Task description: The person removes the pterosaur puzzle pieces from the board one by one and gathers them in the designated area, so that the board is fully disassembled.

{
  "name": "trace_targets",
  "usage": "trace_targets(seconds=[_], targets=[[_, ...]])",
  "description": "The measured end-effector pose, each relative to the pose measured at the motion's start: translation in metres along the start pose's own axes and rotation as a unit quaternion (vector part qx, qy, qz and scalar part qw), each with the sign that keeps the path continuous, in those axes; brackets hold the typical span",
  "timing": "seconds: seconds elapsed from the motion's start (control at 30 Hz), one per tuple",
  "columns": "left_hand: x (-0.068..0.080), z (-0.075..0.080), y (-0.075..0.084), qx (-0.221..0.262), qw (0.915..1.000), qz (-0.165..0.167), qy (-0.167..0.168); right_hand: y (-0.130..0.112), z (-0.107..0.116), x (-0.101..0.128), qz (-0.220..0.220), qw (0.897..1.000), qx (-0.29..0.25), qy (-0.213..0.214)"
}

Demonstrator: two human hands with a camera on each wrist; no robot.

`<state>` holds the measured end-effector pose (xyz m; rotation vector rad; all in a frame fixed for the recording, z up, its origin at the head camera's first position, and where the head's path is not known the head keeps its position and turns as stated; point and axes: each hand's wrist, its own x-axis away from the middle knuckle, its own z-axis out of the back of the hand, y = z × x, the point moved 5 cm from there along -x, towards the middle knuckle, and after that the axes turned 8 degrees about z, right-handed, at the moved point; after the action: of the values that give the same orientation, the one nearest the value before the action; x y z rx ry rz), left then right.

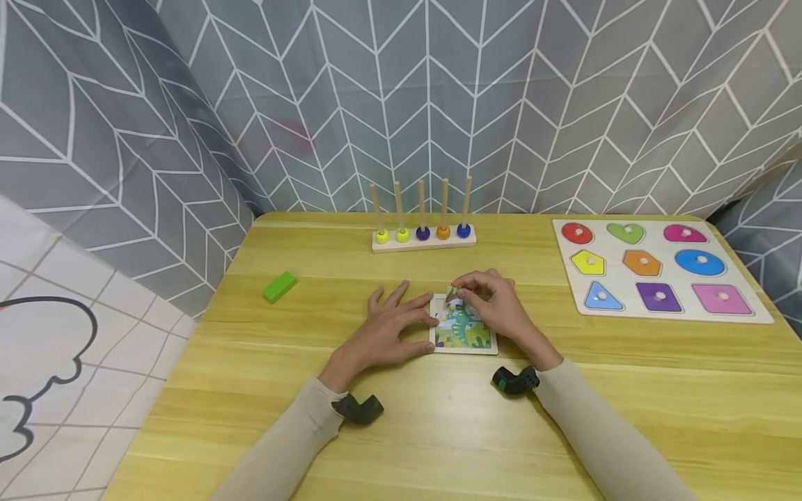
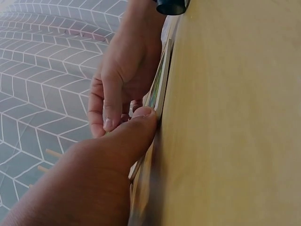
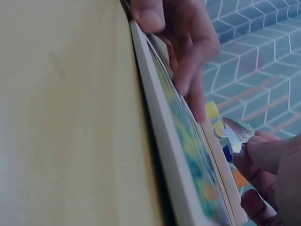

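The left hand (image 1: 391,330) rests, fingers spread, against a pale-framed puzzle (image 1: 465,335) on the table (image 1: 438,431), its picture a green dinosaur (image 1: 461,324). Near its far edge the right hand (image 1: 498,304) pinches a small piece (image 3: 237,135); beyond stands a peg rack (image 1: 413,245).

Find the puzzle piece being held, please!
In the right wrist view, the puzzle piece is toward the right side, pinched in the right hand, near the puzzle board.

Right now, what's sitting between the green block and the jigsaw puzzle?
In the head view, the left hand lies between them, fingers reaching the left edge of the jigsaw puzzle. From the green block to that hand, the tabletop is bare.
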<state>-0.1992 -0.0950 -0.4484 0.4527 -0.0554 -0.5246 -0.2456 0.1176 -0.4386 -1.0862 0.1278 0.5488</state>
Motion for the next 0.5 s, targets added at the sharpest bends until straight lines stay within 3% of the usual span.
trace_targets(seconds=[0.5], targets=[[0.0, 0.0, 0.001, 0.006, 1.0, 0.004, -0.001, 0.029, 0.043, -0.002, 0.002, 0.997, 0.03, 0.075]])
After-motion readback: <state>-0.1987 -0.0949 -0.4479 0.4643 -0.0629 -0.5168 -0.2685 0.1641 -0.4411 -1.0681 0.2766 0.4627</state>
